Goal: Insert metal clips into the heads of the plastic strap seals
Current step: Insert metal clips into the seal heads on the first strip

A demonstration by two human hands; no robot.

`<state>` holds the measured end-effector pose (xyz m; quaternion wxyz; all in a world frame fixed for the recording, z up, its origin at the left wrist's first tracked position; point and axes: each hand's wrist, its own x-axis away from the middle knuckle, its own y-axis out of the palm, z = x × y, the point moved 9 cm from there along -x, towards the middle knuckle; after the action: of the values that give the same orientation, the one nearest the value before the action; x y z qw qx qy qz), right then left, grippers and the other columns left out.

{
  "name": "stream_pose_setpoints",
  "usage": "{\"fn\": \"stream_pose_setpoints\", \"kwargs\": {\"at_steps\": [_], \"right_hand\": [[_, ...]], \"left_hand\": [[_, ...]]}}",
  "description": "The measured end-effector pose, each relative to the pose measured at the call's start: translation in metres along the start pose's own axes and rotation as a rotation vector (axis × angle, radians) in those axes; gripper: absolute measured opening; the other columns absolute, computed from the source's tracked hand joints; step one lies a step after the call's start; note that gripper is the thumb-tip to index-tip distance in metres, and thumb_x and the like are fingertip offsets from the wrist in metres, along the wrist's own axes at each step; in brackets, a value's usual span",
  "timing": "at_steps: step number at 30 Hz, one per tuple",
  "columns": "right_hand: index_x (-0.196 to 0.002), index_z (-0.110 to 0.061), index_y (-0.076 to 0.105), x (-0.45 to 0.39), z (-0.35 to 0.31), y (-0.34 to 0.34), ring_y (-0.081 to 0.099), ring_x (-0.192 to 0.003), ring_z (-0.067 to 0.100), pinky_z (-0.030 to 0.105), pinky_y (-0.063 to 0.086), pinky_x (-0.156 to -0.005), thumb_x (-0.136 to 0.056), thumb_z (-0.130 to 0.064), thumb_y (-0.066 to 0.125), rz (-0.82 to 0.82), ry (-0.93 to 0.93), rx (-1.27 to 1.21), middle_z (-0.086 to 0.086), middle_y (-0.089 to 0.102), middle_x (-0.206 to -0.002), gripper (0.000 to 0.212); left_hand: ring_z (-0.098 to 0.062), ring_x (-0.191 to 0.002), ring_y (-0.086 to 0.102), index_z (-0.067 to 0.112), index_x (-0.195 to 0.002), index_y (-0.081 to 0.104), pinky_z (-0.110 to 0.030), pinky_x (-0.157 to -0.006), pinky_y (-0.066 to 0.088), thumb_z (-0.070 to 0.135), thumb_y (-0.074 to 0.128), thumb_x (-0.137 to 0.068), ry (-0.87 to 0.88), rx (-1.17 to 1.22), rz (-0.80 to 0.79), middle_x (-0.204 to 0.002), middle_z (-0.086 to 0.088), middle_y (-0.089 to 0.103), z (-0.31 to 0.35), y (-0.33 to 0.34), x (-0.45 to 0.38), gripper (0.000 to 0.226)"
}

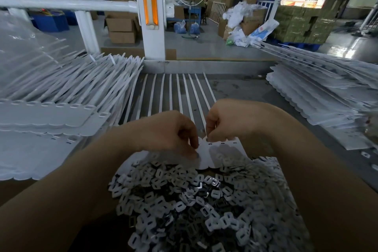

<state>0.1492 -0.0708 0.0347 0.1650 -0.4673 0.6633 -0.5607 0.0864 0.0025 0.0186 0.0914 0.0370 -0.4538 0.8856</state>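
Two hands, the left hand (169, 131) and right hand (229, 121), one sheet of joined strap seals (204, 155) with roughly nine straps, two seal stacks (51, 112) (327, 96), and metal clips (194, 206) too many to count.

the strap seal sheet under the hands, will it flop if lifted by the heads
Probably. The strap seal sheet looks thin, and its long straps lie flat and splay unevenly, so they would likely droop. It seems light, so the left hand and right hand should manage it.
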Motion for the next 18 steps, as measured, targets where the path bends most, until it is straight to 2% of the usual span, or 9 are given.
{"fn": "stream_pose_setpoints", "kwargs": {"at_steps": [2,6,10,13,16,18], "right_hand": [[-0.092,-0.016,0.072,0.001,0.001,0.000,0.060,-0.061,0.010,0.019,0.049,-0.051,-0.088,-0.026,0.069,-0.016,0.006,0.002,0.004,0.072,-0.080,0.011],[-0.092,-0.018,0.070,0.001,0.001,0.000,0.058,-0.056,0.006,0.016,0.045,-0.045,-0.088,-0.027,0.068,-0.025,0.007,0.007,0.000,0.070,-0.074,0.010],[-0.094,-0.018,0.069,0.000,0.005,0.001,0.058,-0.055,0.006,0.016,0.043,-0.044,-0.091,-0.028,0.065,-0.020,0.011,0.015,-0.001,0.069,-0.073,0.011],[-0.089,-0.019,0.068,-0.003,0.005,-0.001,0.058,-0.050,0.003,0.015,0.043,-0.044,-0.092,-0.030,0.064,0.042,0.004,-0.006,-0.002,0.068,-0.071,0.012],[-0.084,-0.021,0.066,-0.008,0.003,-0.004,0.063,-0.058,0.009,0.019,0.047,-0.047,-0.092,-0.032,0.063,0.145,-0.019,-0.052,-0.002,0.068,-0.073,0.014],[-0.081,-0.023,0.065,-0.011,0.003,-0.006,0.062,-0.057,0.011,0.019,0.045,-0.043,-0.091,-0.033,0.064,0.199,-0.025,-0.077,-0.003,0.068,-0.071,0.014]], "left_hand": [[0.008,-0.061,0.057,0.036,-0.079,0.068,-0.008,-0.049,0.039,0.046,0.081,-0.071,0.016,-0.071,-0.022,-0.073,0.022,0.064,0.006,0.004,0.001,0.018],[0.009,-0.065,0.054,0.035,-0.078,0.071,-0.004,-0.059,0.038,0.040,0.081,-0.074,0.146,-0.066,-0.132,-0.075,0.023,0.064,0.031,0.018,0.007,0.011],[0.013,-0.066,0.058,0.031,-0.087,0.075,-0.001,-0.059,0.038,0.032,0.080,-0.078,0.194,-0.041,-0.255,-0.070,0.030,0.063,0.050,0.039,0.011,0.010],[0.014,-0.068,0.060,0.027,-0.092,0.075,-0.001,-0.060,0.040,0.031,0.080,-0.078,0.176,-0.069,-0.265,-0.070,0.030,0.063,0.051,0.045,0.010,0.015],[0.015,-0.069,0.060,0.026,-0.094,0.074,0.000,-0.061,0.041,0.031,0.078,-0.081,0.160,-0.095,-0.276,-0.070,0.028,0.063,0.051,0.047,0.011,0.014],[0.013,-0.070,0.060,0.026,-0.094,0.073,-0.001,-0.061,0.043,0.029,0.075,-0.083,0.159,-0.123,-0.279,-0.074,0.024,0.064,0.052,0.050,0.012,0.011]]}}
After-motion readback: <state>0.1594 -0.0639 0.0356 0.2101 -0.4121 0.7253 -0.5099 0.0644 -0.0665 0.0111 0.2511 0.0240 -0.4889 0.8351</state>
